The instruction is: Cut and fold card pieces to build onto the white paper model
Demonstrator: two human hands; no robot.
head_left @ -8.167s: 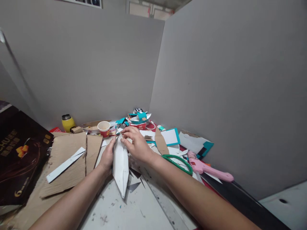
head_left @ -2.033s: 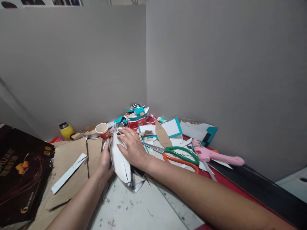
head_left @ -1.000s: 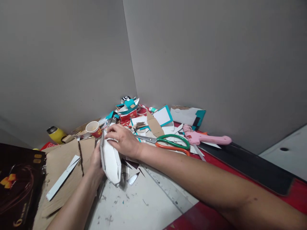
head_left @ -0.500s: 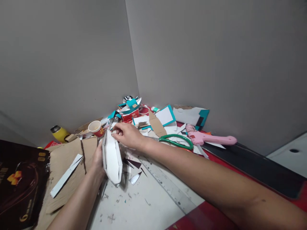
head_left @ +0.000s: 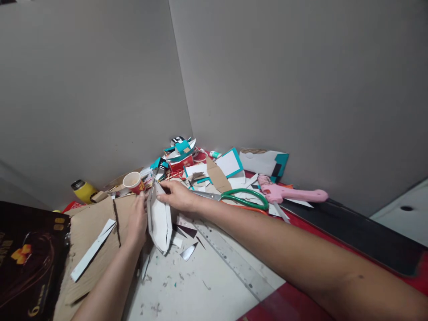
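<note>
A white cardboard boat shape (head_left: 159,220), long with low folded walls and a pointed far end, is held between both hands above the table. My left hand (head_left: 137,218) grips its left wall, fingers closed along the outside and partly hidden. At the far tip, my right hand (head_left: 174,195) pinches the right wall, its thumb on the inside and the fingers behind. Just past the tip stands a paper cup (head_left: 133,180). Scissors with green and orange handles (head_left: 245,198) lie right of my right hand, partly behind the forearm.
A pink glue gun (head_left: 284,192) lies at the right by a dark board (head_left: 354,234). Brown cardboard (head_left: 95,249) with a white strip (head_left: 93,249) and a dark box (head_left: 26,263) lie left. A yellow bottle (head_left: 83,191) and a teal paper model (head_left: 180,149) stand at the back.
My right hand has shifted from above the boat's tip down onto its right wall. My left hand has moved up along the left wall, and the boat has turned slightly.
</note>
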